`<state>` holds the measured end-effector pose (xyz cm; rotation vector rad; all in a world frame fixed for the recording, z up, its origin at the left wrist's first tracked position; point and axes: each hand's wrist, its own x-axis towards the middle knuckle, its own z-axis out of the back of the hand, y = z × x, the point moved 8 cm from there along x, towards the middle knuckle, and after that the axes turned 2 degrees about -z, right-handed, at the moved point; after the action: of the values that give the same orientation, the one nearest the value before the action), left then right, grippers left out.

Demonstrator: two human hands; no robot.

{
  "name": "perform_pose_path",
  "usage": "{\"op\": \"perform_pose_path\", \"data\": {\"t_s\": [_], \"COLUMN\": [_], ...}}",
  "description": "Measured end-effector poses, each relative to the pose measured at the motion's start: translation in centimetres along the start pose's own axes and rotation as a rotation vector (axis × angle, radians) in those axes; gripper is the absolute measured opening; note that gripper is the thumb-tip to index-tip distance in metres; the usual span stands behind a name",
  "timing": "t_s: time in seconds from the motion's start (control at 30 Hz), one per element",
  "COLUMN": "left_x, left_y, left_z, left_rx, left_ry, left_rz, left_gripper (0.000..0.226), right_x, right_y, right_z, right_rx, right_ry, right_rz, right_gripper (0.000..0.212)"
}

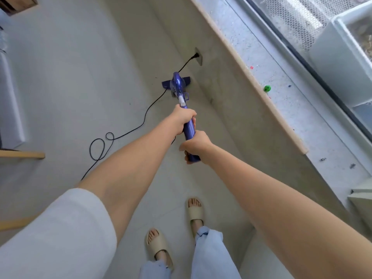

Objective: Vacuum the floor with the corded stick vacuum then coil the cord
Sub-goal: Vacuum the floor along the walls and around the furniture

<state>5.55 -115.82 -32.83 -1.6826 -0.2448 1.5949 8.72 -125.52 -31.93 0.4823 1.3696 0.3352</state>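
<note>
A purple stick vacuum (177, 85) stands on the pale floor with its head against the base of the low wall. My left hand (184, 117) grips the upper part of the handle. My right hand (196, 144) grips the handle's end just below it. The black cord (145, 115) runs from the wall socket (198, 56) past the vacuum head, across the floor to the left, and makes two loose loops near my left forearm.
A long window sill (281, 93) runs along the right with a small green object (267, 88) on it. Grey furniture with wooden legs (22, 155) stands at the left edge. My feet in beige slides (195, 213) are on the floor below.
</note>
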Motion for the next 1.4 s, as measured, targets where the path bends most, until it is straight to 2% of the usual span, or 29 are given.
{"op": "perform_pose_path", "data": {"t_s": [0.23,0.47,0.8,1.03,1.4], "left_x": [-0.2,-4.0,0.1,0.0,-8.0], "left_y": [-0.5,1.8,-0.8,1.1,3.7], "left_z": [-0.8,-0.7,0.7,-0.5,2.8], "left_rx": [-0.047,-0.085,-0.031,-0.027,-0.02], "left_ry": [0.024,0.031,0.0,0.02,0.048], "left_rz": [-0.001,0.024,-0.047,-0.019,0.029], "left_gripper": [0.021,0.021,0.023,0.025,0.016], "right_x": [-0.6,-6.3,-1.0,-0.8,-9.6], "right_y": [0.0,-1.5,1.2,-1.1,-2.8], "right_z": [1.1,0.4,-0.1,0.4,-4.3], "right_rx": [-0.008,-0.012,-0.035,-0.084,-0.005], "right_ry": [-0.063,-0.007,-0.062,-0.066,0.008], "right_rz": [0.025,0.001,0.034,0.022,0.015], "right_gripper": [0.018,0.02,0.021,0.019,0.02]}}
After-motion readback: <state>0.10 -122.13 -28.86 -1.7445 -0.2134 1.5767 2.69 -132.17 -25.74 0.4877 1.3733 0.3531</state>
